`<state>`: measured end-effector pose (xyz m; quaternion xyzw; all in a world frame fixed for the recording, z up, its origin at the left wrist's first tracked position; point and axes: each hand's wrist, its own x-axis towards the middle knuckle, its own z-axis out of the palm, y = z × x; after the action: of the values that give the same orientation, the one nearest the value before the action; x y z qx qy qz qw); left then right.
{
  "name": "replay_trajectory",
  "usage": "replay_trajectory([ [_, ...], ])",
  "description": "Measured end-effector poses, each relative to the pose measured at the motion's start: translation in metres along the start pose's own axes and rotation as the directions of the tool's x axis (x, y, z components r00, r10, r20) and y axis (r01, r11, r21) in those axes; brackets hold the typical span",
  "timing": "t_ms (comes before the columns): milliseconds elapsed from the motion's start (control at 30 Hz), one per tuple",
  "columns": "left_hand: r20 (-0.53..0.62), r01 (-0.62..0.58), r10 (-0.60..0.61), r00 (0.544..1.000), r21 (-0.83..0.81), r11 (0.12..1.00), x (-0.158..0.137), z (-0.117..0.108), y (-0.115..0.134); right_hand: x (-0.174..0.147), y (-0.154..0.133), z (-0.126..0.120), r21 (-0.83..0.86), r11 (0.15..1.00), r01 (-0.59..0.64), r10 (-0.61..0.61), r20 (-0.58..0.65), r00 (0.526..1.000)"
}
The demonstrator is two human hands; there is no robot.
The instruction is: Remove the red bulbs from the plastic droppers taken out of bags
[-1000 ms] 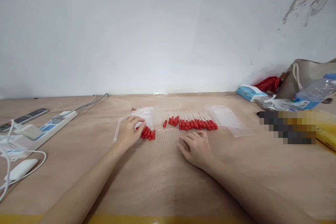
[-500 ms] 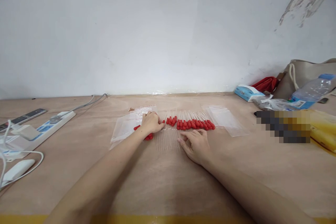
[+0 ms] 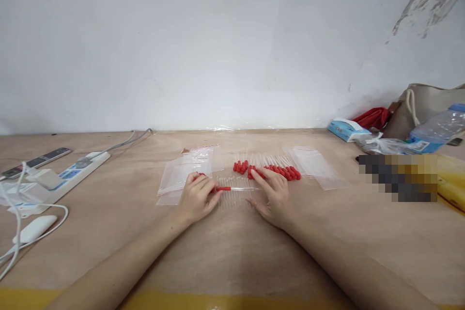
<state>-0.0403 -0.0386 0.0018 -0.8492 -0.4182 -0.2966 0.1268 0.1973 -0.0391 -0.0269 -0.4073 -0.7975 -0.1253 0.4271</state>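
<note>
My left hand (image 3: 198,197) is closed, its thumb and fingers pinching the red bulb end of a dropper (image 3: 241,188). The dropper's clear tube lies level and points toward my right hand (image 3: 272,196). That hand is open, thumb and fingers apart, with the index fingertip at a row of red-bulbed droppers (image 3: 288,173). Below the held dropper, several clear tubes (image 3: 234,199) lie side by side on the table. A smaller cluster of red bulbs (image 3: 240,167) sits behind them. More red bulbs (image 3: 199,175) show partly behind my left hand.
Clear zip bags (image 3: 185,169) lie to the left, and another clear bag (image 3: 316,167) to the right. A power strip (image 3: 78,177) with cables and a remote (image 3: 38,161) are at far left. Tissues (image 3: 348,130), a plastic bottle (image 3: 438,128) and a yellow item (image 3: 452,179) stand at right.
My left hand has come back toward me and now holds a dropper crosswise in front of the red bulbs. My right index finger has stretched forward to the row. The view has shifted slightly.
</note>
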Motion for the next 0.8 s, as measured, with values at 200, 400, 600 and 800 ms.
replay_trajectory([
  [200, -0.085, -0.075, 0.068, 0.994, -0.081, 0.994, -0.012, 0.016, 0.007, 0.001, -0.003, -0.002, 0.056, 0.988, 0.144, -0.148, 0.079, 0.986],
  [400, -0.105, -0.132, 0.122, 0.987, -0.088, 0.987, -0.009, 0.017, 0.009, 0.001, -0.007, 0.005, 0.054, 0.986, 0.157, -0.162, 0.111, 0.981],
  [600, -0.062, -0.177, 0.177, 0.982, 0.005, 0.984, -0.004, 0.017, 0.013, 0.0, -0.008, 0.006, 0.032, 0.982, 0.187, -0.19, 0.173, 0.966],
  [800, -0.048, -0.209, 0.208, 0.977, -0.018, 0.978, -0.006, 0.018, 0.014, 0.0, -0.009, 0.003, 0.066, 0.971, 0.228, -0.236, 0.152, 0.96],
])
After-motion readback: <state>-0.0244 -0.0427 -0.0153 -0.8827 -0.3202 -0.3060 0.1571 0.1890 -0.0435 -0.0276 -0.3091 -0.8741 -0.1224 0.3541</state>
